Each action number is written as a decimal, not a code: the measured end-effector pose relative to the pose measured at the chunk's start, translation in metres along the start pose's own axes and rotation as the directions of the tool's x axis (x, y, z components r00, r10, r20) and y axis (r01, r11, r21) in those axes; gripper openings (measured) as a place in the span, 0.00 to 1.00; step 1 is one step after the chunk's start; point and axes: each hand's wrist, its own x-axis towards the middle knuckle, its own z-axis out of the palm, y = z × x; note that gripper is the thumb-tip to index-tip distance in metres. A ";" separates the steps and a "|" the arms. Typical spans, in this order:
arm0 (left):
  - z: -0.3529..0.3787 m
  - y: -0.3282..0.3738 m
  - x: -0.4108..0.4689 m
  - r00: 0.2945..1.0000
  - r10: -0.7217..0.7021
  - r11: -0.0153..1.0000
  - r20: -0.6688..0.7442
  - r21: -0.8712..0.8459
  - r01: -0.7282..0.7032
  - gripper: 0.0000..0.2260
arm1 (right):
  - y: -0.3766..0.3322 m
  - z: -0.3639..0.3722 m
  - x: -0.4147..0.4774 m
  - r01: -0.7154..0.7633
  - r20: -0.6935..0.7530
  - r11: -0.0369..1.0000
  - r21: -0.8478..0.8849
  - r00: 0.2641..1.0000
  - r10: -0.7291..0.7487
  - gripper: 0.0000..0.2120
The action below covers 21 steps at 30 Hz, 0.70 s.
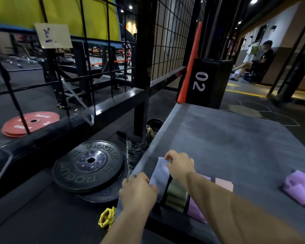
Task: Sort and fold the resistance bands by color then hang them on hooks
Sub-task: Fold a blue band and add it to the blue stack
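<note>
A pale blue-grey resistance band [160, 175] lies flat at the near left corner of the grey box top [227, 141]. My left hand [138, 191] pinches its near edge and my right hand [180, 164] pinches its far corner. Beside it to the right lie a folded olive-green band [176, 194], a purple band [195, 209] partly under my right forearm, and a folded pink band [224, 184]. A crumpled purple band [300, 189] lies apart at the right edge.
A black wire-mesh rack [167, 37] stands behind the box to the left. On the floor lie black Rogue weight plates [88, 166], a yellow barbell collar [106, 218] and red plates [27, 123]. A black box marked 02 [208, 81] stands beyond. A person sits far right [259, 59].
</note>
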 end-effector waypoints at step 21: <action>0.022 -0.003 0.003 0.969 0.134 0.979 0.209 0.124 -0.163 0.20 | 0.010 0.002 -0.016 0.354 0.383 0.866 -0.353 0.899 -0.211 0.28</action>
